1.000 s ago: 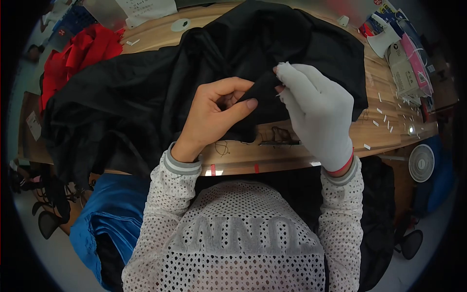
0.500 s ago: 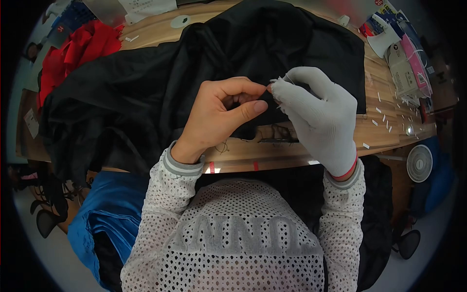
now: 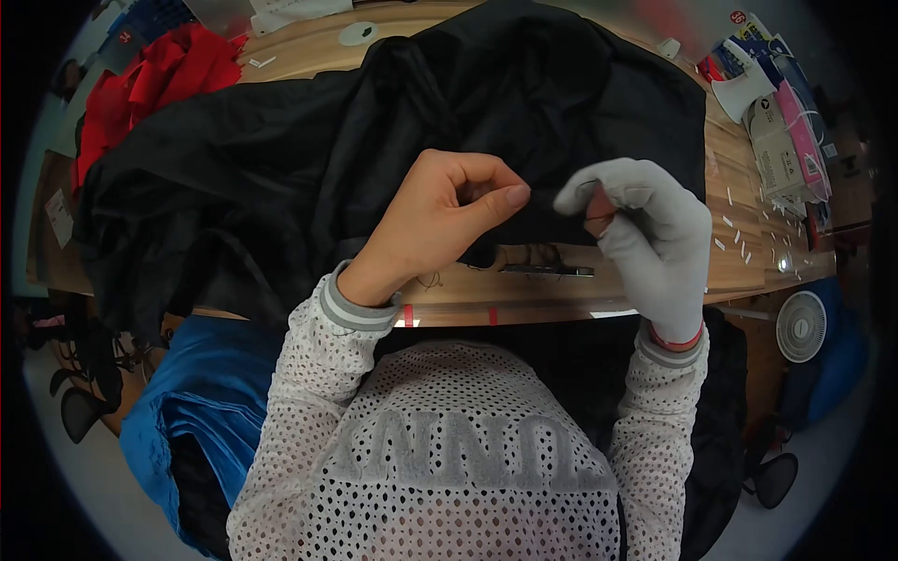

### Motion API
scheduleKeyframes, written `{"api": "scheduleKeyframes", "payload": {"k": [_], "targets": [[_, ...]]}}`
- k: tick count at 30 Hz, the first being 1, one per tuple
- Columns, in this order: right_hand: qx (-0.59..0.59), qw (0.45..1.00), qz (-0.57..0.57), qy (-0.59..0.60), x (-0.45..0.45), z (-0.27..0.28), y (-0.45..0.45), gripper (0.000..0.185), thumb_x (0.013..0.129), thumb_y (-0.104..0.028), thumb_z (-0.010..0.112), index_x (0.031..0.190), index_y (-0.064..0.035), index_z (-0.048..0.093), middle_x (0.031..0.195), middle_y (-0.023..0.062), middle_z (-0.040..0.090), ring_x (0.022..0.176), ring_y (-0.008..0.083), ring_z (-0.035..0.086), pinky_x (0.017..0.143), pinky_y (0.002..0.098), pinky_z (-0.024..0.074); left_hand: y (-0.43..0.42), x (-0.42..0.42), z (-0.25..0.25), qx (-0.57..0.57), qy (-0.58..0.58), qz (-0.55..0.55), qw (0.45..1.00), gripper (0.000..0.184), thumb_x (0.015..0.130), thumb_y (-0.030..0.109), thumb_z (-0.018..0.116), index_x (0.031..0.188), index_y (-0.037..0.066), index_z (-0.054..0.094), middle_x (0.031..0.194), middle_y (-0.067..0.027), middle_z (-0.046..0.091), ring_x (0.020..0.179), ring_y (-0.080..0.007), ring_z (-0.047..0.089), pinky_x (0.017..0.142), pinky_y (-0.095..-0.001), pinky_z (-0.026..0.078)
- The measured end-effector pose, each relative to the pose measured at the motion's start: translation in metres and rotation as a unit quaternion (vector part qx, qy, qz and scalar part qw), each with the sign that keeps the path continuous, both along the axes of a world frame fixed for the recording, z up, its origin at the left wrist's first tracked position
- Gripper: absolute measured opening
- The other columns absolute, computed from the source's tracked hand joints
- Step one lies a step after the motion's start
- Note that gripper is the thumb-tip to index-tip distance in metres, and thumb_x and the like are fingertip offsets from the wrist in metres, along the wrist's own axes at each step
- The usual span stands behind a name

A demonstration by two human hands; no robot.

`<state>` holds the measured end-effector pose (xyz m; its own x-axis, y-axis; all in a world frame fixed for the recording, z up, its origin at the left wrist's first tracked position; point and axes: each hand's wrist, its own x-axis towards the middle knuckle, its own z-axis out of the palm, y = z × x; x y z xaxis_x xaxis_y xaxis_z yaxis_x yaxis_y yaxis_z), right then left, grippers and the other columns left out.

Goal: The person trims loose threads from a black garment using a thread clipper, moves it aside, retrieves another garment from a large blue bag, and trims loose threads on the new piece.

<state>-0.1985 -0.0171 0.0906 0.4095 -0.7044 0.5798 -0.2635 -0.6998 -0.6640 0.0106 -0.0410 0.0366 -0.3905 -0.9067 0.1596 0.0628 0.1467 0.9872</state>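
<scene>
My bare left hand [image 3: 449, 210] is raised over the black cloth [image 3: 253, 159], thumb and forefinger pressed together. Whatever is in that pinch is too fine to make out. To its right, a small gap away, is my right hand [image 3: 655, 234] in a white knitted glove. Its fingers curl, and bare fingertips show through the glove where they meet near the thumb; I cannot make out anything held there. Below and between the hands, a narrow dark metal tool [image 3: 547, 270] lies at the cloth's edge. Loose dark thread [image 3: 430, 280] lies nearby.
Red cloth [image 3: 154, 84] is heaped at the back left. Boxes [image 3: 781, 154] and scattered white slips [image 3: 730, 224] are on the right of the wooden table [image 3: 458, 304]. Blue cloth [image 3: 201, 383] hangs below left; a small white fan [image 3: 802, 326] is at the right.
My hands were almost touching at the fingertips and are now apart. The right has moved right and slightly down, its fingers curling more; the left has shifted slightly right.
</scene>
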Motion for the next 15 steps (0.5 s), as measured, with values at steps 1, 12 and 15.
{"api": "scheduleKeyframes", "payload": {"k": [1,12,15], "targets": [[0.126,0.991,-0.036,-0.018,-0.005,0.007,0.007,0.023,0.078,0.012,0.049,0.097,0.0026,0.058,0.088,0.0083,0.063,0.065,0.0089,0.057,0.057,0.0204,0.0481,0.001,0.001,0.004,-0.003,-0.053,-0.007,0.999,0.016,0.091,0.013,0.065,0.086,-0.002,0.068,0.065,0.0033,0.056,0.057,-0.0024,0.043,0.052,-0.0202,0.033],[0.029,0.989,-0.083,0.120,-0.005,0.004,0.023,0.028,0.079,0.015,0.048,0.103,0.0043,0.059,0.077,0.0080,0.060,0.068,0.0157,0.063,0.061,0.0274,0.0502,0.010,-0.017,0.006,-0.093,-0.094,-0.007,0.991,0.007,0.084,0.005,0.065,0.085,-0.002,0.066,0.074,-0.0095,0.063,0.058,-0.0174,0.058,0.051,-0.0274,0.042],[-0.080,0.966,-0.116,0.219,-0.010,-0.001,0.018,0.030,0.075,0.012,0.051,0.101,0.0012,0.060,0.073,0.0072,0.058,0.064,0.0182,0.060,0.057,0.0295,0.0473,0.010,-0.018,-0.003,-0.255,-0.097,-0.008,0.962,0.015,0.077,0.006,0.073,0.090,-0.001,0.069,0.078,-0.0098,0.067,0.059,-0.0205,0.064,0.053,-0.0266,0.049]]}}
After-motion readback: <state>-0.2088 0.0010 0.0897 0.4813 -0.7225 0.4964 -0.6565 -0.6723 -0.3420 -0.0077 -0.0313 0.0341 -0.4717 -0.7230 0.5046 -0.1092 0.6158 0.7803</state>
